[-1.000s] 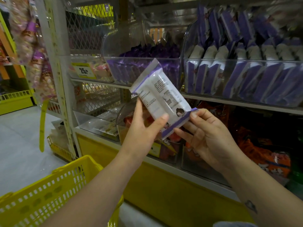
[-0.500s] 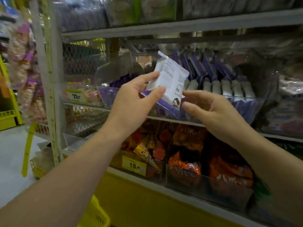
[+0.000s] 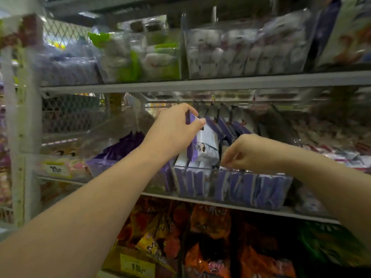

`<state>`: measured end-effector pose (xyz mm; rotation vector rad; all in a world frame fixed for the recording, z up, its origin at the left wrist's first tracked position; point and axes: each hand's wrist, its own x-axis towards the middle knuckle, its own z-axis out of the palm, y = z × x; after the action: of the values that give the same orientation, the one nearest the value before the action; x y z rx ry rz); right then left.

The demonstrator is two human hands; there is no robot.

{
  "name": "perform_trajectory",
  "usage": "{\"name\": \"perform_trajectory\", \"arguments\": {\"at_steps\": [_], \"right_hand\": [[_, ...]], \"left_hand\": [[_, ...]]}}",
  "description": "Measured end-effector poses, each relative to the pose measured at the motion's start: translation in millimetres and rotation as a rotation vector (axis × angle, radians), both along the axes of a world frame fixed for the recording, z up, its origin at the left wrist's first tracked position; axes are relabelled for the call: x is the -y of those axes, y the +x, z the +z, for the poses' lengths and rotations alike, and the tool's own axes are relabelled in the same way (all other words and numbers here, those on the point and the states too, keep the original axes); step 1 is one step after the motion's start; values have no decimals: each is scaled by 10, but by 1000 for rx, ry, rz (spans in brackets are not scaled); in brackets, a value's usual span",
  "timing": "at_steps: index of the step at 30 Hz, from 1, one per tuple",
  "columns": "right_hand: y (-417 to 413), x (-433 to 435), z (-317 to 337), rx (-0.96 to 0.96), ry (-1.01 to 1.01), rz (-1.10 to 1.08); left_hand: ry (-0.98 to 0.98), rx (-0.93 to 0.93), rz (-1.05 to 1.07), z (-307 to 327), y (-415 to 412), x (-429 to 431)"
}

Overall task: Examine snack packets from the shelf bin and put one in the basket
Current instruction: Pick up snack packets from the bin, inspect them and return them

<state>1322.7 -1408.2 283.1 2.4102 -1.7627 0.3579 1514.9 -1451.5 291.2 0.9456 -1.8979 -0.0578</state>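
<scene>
At the left, a yellow price label (image 3: pixel 55 169) is stuck at the shelf front; further right, the left hand (image 3: pixel 176 127) is clamped by thumb and fingertips on the top seam of a white-and-purple foil snack packet (image 3: pixel 206 146), which is held upright just above the clear plastic shelf bin (image 3: pixel 261 174), presumably so that it can slide between the standing purple packets (image 3: pixel 190 185); the right hand (image 3: pixel 249 152) is curled at the row's tops, perhaps parting a gap, though a grip cannot be told; the basket is not seen.
</scene>
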Motion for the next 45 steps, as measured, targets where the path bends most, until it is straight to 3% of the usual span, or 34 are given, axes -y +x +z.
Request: {"name": "perform_trajectory", "arguments": {"at_steps": [9, 13, 19, 24, 27, 31, 35, 45], "right_hand": [[-85, 228, 164, -40, 300, 63], [-68, 269, 149, -38, 334, 73], [-30, 217, 54, -83, 195, 68], [-18, 131, -62, 23, 74, 55], [-26, 105, -82, 110, -54, 18], [-33, 112, -76, 232, -192, -49], [-19, 132, -24, 581, -271, -4], [12, -63, 224, 925, -479, 46]], "left_hand": [[-51, 250, 7, -51, -359, 341], [-132, 243, -33, -206, -411, 503], [-328, 149, -93, -336, -451, 652], [-420, 99, -136, -432, -439, 633], [-355, 87, -179, -441, -394, 614], [38, 130, -441, -358, -279, 611], [349, 346, -577, -251, -138, 594], [162, 423, -344, -275, -266, 534]]}}
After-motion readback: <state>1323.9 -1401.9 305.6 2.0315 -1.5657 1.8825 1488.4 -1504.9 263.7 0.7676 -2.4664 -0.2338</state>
